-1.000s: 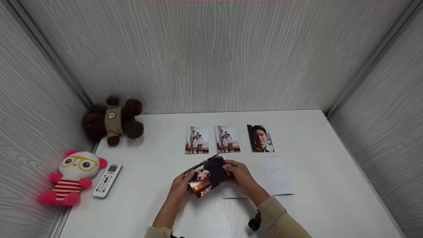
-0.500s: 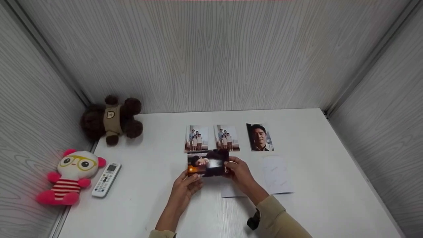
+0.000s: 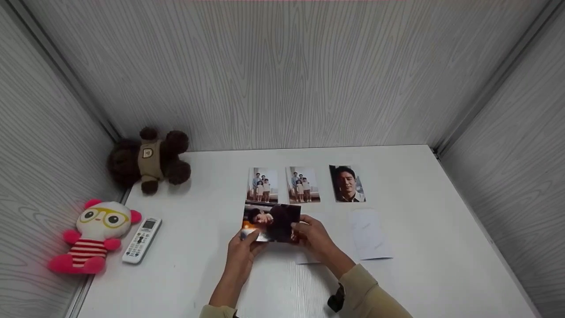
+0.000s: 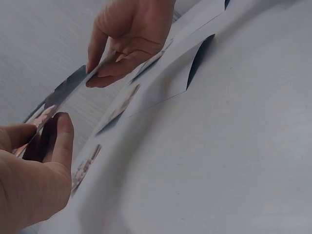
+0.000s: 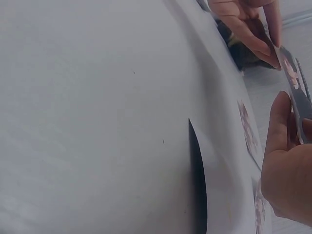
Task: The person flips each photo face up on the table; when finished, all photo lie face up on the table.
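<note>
My left hand (image 3: 239, 256) and right hand (image 3: 316, 238) hold a glossy photo (image 3: 276, 223) between them, above the table. It lies sideways, showing a person in dark clothing and an orange glow at the left. In the left wrist view, the left thumb and fingers pinch one end of the photo (image 4: 73, 90), and the right hand grips the other end. A second edge shows behind it in both wrist views. Just beyond the hands lie two matching family photos (image 3: 263, 187) (image 3: 303, 185), the left one partly overlapped by the held photo, and a portrait photo (image 3: 347, 184).
Two white sheets lie at the right, one (image 3: 371, 234) in full view and one (image 3: 307, 257) partly under the right hand; their near edges curl up. At the left are a white remote control (image 3: 142, 240), a pink panda plush (image 3: 99, 238) and a brown plush bear (image 3: 151, 161).
The held photo has turned from a slant to nearly level, rising toward the family photos and then dropping slightly nearer. The left thumb has shifted on its lower left corner.
</note>
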### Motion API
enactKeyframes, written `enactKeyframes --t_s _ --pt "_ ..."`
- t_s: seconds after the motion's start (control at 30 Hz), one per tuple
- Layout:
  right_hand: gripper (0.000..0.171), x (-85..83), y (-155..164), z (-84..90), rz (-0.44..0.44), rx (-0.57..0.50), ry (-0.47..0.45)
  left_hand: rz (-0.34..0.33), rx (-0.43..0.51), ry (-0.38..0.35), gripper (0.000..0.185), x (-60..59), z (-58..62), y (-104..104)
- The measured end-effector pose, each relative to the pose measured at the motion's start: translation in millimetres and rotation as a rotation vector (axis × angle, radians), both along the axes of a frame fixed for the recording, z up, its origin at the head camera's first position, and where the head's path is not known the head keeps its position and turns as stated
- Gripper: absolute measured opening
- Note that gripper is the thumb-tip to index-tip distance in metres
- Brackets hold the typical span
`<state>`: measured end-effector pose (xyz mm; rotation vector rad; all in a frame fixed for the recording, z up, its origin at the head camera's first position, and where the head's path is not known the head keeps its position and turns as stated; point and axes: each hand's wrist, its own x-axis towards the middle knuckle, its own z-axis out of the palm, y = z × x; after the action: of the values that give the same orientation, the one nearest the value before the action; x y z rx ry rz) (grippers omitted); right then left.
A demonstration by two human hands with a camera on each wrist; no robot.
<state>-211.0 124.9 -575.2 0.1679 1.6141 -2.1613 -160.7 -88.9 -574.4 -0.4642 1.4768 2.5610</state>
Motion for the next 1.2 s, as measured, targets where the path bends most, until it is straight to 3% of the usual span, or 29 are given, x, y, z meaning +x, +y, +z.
enactKeyframes --t_s 0.37,0.53,0.73,0.87,1.07,1.2 --pt "0.022 1.7 0.9 -0.3 0.027 -0.021 -0.004 0.118 -0.005 -0.061 0.062 -2.8 0.8 -7.8" --pt "0.031 3.1 -3.2 -1.7 0.070 0.011 0.010 0.131 -0.009 -0.047 0.061 -2.9 1.0 -9.1" --pt "0.036 5.7 -7.0 -3.4 0.114 0.080 0.020 0.157 -0.063 -0.085 0.054 -9.7 -3.6 -10.0" --pt "0.038 8.5 -10.5 -2.4 0.151 0.072 -0.009 0.137 -0.133 -0.132 0.057 -14.8 -4.2 -11.9" --pt "0.048 11.2 -14.5 -1.8 0.145 0.047 -0.033 0.050 -0.127 -0.097 0.060 -15.4 -3.6 -14.1" --pt "0.050 11.3 -15.7 -3.5 0.113 0.041 -0.019 0.038 -0.143 -0.081 0.057 -12.5 -3.5 -14.6"
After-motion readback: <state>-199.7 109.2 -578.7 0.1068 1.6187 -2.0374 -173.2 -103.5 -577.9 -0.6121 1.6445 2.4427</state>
